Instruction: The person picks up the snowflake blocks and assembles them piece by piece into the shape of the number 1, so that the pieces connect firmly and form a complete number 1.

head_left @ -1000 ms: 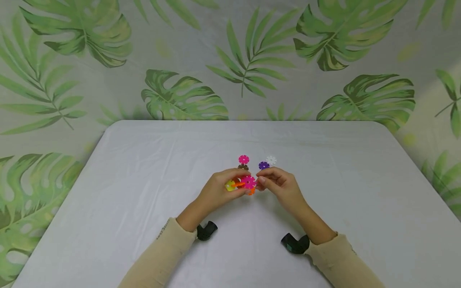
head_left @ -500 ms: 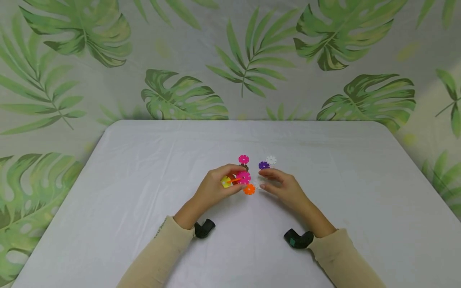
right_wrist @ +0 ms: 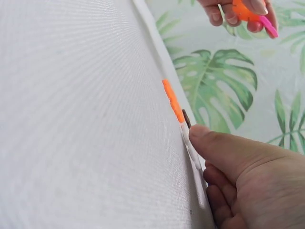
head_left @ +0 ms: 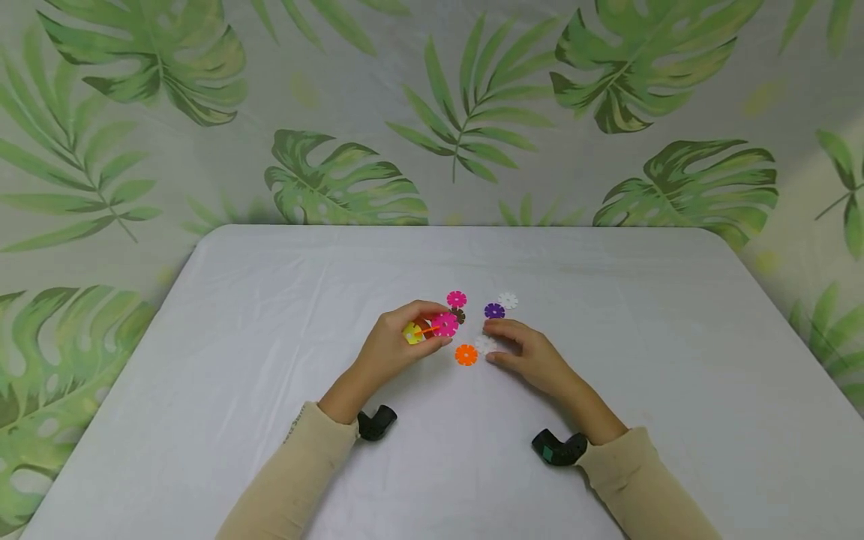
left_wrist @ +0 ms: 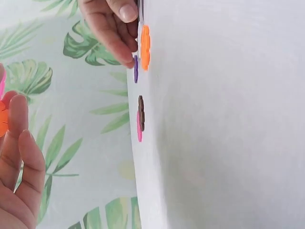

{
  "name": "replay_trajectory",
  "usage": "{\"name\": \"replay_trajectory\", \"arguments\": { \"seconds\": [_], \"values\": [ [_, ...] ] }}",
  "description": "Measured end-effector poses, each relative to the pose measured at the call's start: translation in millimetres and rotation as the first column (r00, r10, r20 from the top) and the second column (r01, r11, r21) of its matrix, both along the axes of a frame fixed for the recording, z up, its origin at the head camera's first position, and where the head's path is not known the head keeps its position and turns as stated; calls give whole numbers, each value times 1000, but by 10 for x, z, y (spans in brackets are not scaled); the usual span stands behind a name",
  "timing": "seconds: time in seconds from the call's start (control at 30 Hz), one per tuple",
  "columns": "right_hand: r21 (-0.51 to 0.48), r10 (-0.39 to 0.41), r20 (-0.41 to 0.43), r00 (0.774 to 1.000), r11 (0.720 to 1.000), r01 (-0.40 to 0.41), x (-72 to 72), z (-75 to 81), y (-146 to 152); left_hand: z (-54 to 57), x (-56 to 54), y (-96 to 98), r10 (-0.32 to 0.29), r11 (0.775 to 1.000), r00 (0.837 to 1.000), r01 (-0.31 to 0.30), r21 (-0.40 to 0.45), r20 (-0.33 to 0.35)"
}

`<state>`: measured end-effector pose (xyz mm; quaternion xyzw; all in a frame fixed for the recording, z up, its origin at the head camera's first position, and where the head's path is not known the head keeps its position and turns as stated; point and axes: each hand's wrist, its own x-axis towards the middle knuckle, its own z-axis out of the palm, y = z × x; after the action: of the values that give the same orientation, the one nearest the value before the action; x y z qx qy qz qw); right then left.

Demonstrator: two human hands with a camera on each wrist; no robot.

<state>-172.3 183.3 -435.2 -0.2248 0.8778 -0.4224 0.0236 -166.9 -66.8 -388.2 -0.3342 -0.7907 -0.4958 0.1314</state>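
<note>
My left hand (head_left: 393, 337) holds a small cluster of joined, notched plastic snowflake discs: a pink disc (head_left: 445, 325), a yellow disc (head_left: 412, 333), an orange one edge-on, and a reddish-brown one partly hidden by the fingers. The cluster is raised above the table. Thumb and forefinger spread apart, my right hand (head_left: 533, 352) is low over the table beside a loose white disc (head_left: 484, 345). In the right wrist view the thumb (right_wrist: 209, 140) is right at that white disc's edge (right_wrist: 189, 145). A loose orange disc (head_left: 466, 355) lies just left of it.
Behind the hands lie a loose pink disc (head_left: 457, 299), a brown disc (head_left: 459, 316), a purple disc (head_left: 495, 310) and another white disc (head_left: 508, 301). The white-covered table (head_left: 270, 300) ends at a leaf-patterned backdrop (head_left: 472, 112). A black wrist camera (head_left: 559, 448) sits on each wrist.
My left hand has drawn left and slightly back with the disc cluster, away from the right hand. The right hand's fingers have parted and lowered toward the white disc.
</note>
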Motion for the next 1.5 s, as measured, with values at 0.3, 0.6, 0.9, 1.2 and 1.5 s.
{"name": "replay_trajectory", "arguments": {
  "seconds": [0.3, 0.6, 0.9, 1.2, 1.5],
  "values": [
    [33, -8, 2, 1000, 999, 8, 2, 16, -23, 10, -48, -61, 48, 999, 999, -48, -7, -1],
    [-42, -34, 24, 999, 999, 35, 28, 6, -21, 14, -47, -71, 55, 998, 998, -55, -8, 11],
    [-164, -34, 33, 999, 986, 39, 88, 141, -70, 30, -22, -57, 42, 999, 999, -42, -17, 24],
    [-455, 68, 126, 990, 891, -3, 132, 306, -90, 44, 18, -19, -7, 1000, 999, 8, -21, 44],
    [-593, 105, 45, 993, 803, -58, 116, 272, -100, 21, 33, 24, -34, 999, 999, 34, -21, 35]
  ]
}}
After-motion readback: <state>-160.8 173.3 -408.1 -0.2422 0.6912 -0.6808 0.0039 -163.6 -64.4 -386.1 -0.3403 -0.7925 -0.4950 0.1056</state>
